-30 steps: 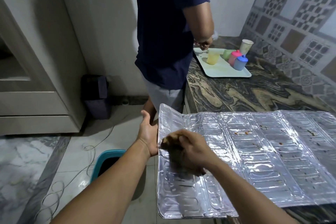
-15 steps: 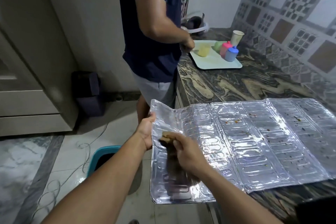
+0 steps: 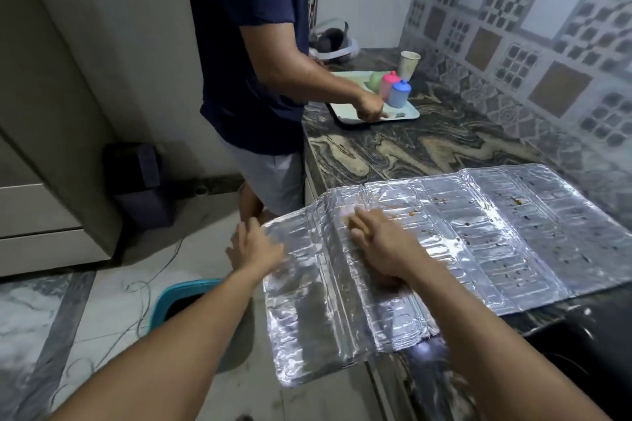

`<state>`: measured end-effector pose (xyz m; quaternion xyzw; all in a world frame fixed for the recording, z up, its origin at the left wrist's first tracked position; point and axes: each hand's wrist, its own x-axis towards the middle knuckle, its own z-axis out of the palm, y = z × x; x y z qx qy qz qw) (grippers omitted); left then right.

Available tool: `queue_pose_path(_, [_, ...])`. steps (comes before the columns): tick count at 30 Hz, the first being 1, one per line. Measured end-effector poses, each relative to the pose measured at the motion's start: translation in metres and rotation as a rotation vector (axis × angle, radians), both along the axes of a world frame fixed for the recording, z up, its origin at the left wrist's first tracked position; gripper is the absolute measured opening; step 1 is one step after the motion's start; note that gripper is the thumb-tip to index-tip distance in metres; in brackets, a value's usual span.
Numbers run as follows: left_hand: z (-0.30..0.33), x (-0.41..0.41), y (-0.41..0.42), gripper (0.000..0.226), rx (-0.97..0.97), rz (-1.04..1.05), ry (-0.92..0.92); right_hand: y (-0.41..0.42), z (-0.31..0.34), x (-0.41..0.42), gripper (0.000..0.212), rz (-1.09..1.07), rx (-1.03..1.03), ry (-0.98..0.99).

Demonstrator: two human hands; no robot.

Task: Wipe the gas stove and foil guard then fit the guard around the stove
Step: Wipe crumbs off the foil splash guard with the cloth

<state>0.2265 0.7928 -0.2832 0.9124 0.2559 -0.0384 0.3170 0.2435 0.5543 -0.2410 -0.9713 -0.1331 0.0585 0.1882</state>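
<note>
The silver foil guard [image 3: 478, 249] lies unfolded across the dark marbled counter [image 3: 393, 150], its left end hanging past the counter edge. Small orange-brown food specks dot its panels. My left hand [image 3: 253, 246] holds the guard's left edge, fingers spread against it. My right hand [image 3: 379, 243] presses flat on the foil over a brown cloth [image 3: 354, 223], of which only a small bit shows under the fingers. A black glossy surface [image 3: 588, 335] at the lower right may be the stove; I cannot tell.
Another person in a dark blue shirt [image 3: 246, 44] stands at the counter's far left, one hand on a pale tray [image 3: 345, 109] with pink, blue and green cups. A paper cup [image 3: 408, 63] stands behind. A teal bin [image 3: 184, 301] and loose cable lie on the floor.
My right hand has slid with the cloth up and to the right along the foil. The view has shifted left and up. The other person's arm now reaches onto the tray.
</note>
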Motion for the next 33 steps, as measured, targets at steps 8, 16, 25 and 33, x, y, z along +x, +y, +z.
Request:
queue_pose_path(8, [0.006, -0.006, -0.092, 0.065, -0.187, -0.453, -0.021, -0.027, -0.058, -0.022, 0.057, 0.0, -0.306, -0.006])
queue_pose_path(16, [-0.002, -0.004, -0.11, 0.084, -0.148, -0.609, 0.171, -0.063, -0.063, -0.027, 0.057, -0.341, -0.224, 0.023])
queue_pose_path(25, [-0.007, -0.006, -0.127, 0.119, 0.232, -0.764, 0.149, -0.077, -0.062, -0.037, 0.064, -0.282, -0.232, 0.061])
queue_pose_path(33, [0.004, 0.001, -0.127, 0.124, 0.342, -0.783, 0.256, -0.091, -0.049, -0.044, 0.06, -0.435, -0.246, 0.1])
